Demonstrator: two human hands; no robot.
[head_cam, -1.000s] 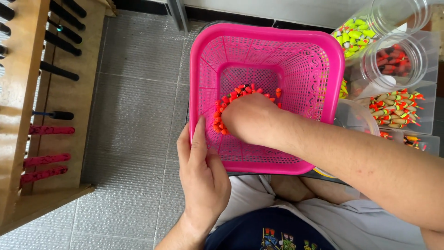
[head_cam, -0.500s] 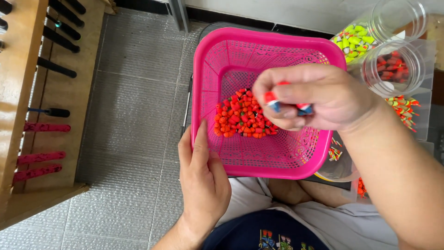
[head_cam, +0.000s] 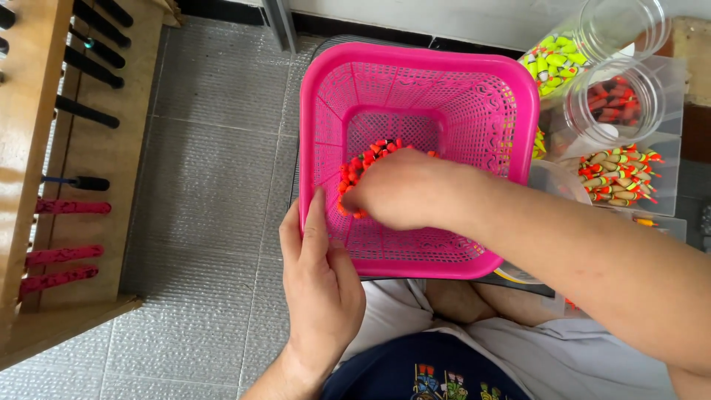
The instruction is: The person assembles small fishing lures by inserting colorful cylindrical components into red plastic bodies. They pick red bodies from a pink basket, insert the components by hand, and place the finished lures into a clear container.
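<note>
A pink plastic basket (head_cam: 415, 55) stands on the floor in front of my knees. A pile of small red-orange float-like pieces (head_cam: 363, 159) lies on its bottom. My right hand (head_cam: 407, 189) reaches down into the basket and rests on the pile. Its fingers are curled under and hidden, so I cannot see whether they hold any pieces. My left hand (head_cam: 318, 289) grips the basket's near left corner, with the fingers stretched along the outer wall and the thumb at the rim.
Right of the basket stand a clear jar of yellow-green pieces (head_cam: 563, 59), a jar of dark red pieces (head_cam: 615, 96) and a clear tray of orange-green floats (head_cam: 618, 174). A wooden rack (head_cam: 44, 148) with black and pink rods runs along the left. Grey textured floor (head_cam: 200, 148) lies between.
Half a second ago my right hand was raised above the basket with a few pieces in its fingers. It has dropped back onto the pile. The left hand stayed on the basket.
</note>
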